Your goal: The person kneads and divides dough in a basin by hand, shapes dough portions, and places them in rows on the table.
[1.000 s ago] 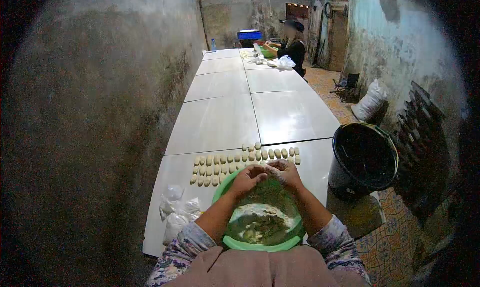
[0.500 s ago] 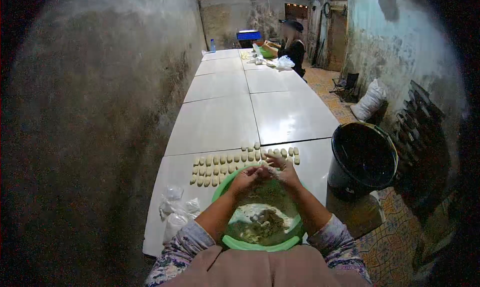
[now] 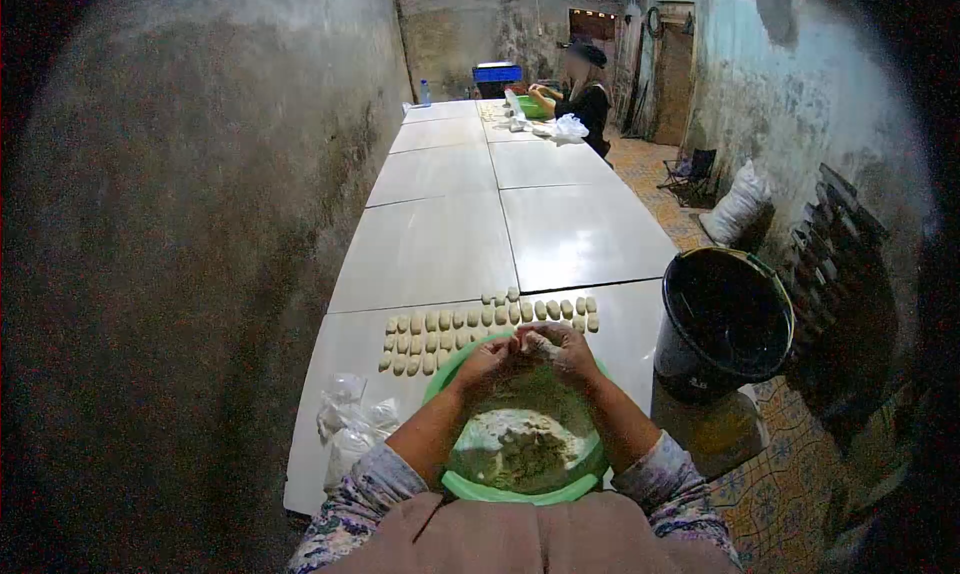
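My left hand (image 3: pixel 488 362) and my right hand (image 3: pixel 562 352) meet above the far rim of a green basin (image 3: pixel 570 491). The fingers of both are closed and pinch together around a small pale piece of dough (image 3: pixel 541 345), mostly hidden by them. Flour (image 3: pixel 525 436) lies in the bottom of the basin, with a darker, rougher patch in its middle. Just beyond the basin, several small oblong dough pieces (image 3: pixel 432 321) stand in rows on the white table (image 3: pixel 420 249).
Clear plastic bags (image 3: pixel 350 419) with white contents lie left of the basin. A large black bucket (image 3: pixel 720 314) stands at the right table edge. Another person (image 3: pixel 590 99) works at the far end by a second green basin (image 3: pixel 530 106). A wall (image 3: pixel 250 224) runs along the left.
My right hand's fingers have come down and closed in against my left hand. The pale lumps on the flour in the basin no longer show. The far person's hands have shifted slightly.
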`<state>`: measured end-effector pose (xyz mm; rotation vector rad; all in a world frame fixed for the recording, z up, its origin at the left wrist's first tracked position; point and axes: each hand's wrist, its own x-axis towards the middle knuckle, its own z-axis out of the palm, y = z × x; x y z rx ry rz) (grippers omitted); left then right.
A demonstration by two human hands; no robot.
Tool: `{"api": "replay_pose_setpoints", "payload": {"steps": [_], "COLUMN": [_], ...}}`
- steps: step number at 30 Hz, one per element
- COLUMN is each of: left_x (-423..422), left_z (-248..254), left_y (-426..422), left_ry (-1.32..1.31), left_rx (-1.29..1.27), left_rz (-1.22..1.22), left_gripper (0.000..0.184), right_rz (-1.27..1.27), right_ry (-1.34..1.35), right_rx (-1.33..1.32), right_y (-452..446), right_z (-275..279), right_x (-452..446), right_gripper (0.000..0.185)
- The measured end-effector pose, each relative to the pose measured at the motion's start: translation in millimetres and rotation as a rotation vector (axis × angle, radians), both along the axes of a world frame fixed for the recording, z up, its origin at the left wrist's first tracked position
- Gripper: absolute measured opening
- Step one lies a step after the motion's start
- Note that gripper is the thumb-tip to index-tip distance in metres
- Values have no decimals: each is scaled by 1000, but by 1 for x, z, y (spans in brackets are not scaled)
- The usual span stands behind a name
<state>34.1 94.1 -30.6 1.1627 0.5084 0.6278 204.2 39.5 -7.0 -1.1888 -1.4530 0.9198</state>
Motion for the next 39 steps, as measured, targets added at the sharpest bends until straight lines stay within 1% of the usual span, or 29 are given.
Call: {"api": "replay_pose_setpoints", "payload": {"steps": [1, 2, 3, 4, 5, 7, 8, 9, 11, 13, 14, 15, 17, 18, 19, 21, 22, 23, 25, 26, 27, 29, 30, 32, 33, 35, 36, 37, 39], "left_x": [0, 1, 1, 1, 1, 1, 2, 2, 3, 9, 12, 12, 11, 13, 14, 14, 15, 14, 12, 13, 13, 12, 13, 15, 14, 13, 12, 11, 10], "left_z": [-1, -2, 25, 41, 40, 36, 21, -5, -18, -15, -14, -7, 9, 6, 3, -1, -2, -5, -8, -12, -13, -12, -7, 1, 3, 6, -4, -6, -12], "left_y": [2, 2, -14, -23, -23, -18, -8, 6, 13, 6, 3, -2, -11, -10, -9, -8, -4, -2, 1, -1, -2, 0, -2, -7, -6, -6, -1, 0, 2], "left_ry": [24, 24, 83, 143, 142, 179, 177, 134, 94, 188, 136, 136, 258, 196, 196, 112, 164, 167, 181, 58, 60, 172, 172, 193, 194, 327, 300, 300, 173], "left_rx": [63, 65, 19, -29, -28, 24, 26, 74, 125, 294, 232, 234, 390, 360, 364, 258, 295, 293, 365, 335, 332, 366, 365, 300, 296, 285, 298, 302, 281], "left_rz": [27, 27, 67, 106, 106, 87, 89, 77, 64, 202, 188, 187, 194, 208, 207, 201, 201, 202, 163, 154, 153, 128, 131, 175, 178, 184, 195, 198, 161], "left_gripper": [30, 30, 29, 27, 27, 26, 26, 28, 31, 41, 47, 47, 49, 53, 53, 57, 63, 63, 63, 61, 61, 63, 63, 63, 63, 64, 64, 64, 62], "right_rz": [0, 11, 22, 180, 180, 1, -81, -80, -20, -146, -109, -72, -69, -65, -67, -44, -113, -111, -36, -21, -21, -12, -9, -91, -88, -171, -192, -189, -31], "right_ry": [1, 77, 152, 310, 309, 168, -6, -6, 13, -289, -120, 47, 13, -21, -20, 230, 28, 30, 110, 122, 124, -37, -37, 172, 171, 549, 521, 521, 93], "right_rx": [3, -24, -52, 137, 138, -39, 26, 23, -22, -30, -86, -139, -92, -49, -44, -171, -249, -251, -46, -47, -50, -42, -43, -130, -133, -304, -325, -321, -78], "right_y": [-2, -5, -8, 0, 3, 4, 5, 1, -11, -9, -7, -3, 8, 11, 14, 18, 11, 5, -4, 10, 9, 10, 9, 6, 3, -1, 3, 6, 5], "right_z": [2, 5, 10, 1, -9, -7, -12, -7, 9, 14, 7, -3, -24, -27, -31, -37, -14, -8, -6, -33, -34, -32, -26, -17, -10, 2, -2, -10, -20], "right_x": [0, 0, -1, 4, 7, 4, 4, 0, -8, -3, 0, 5, 16, 18, 20, 19, 15, 9, 1, 10, 13, 19, 17, 11, 9, 6, 9, 10, 9], "right_gripper": [30, 31, 32, 35, 35, 35, 31, 31, 26, 21, 22, 22, 24, 26, 26, 30, 37, 37, 37, 35, 35, 36, 36, 37, 37, 27, 20, 20, 16]}}
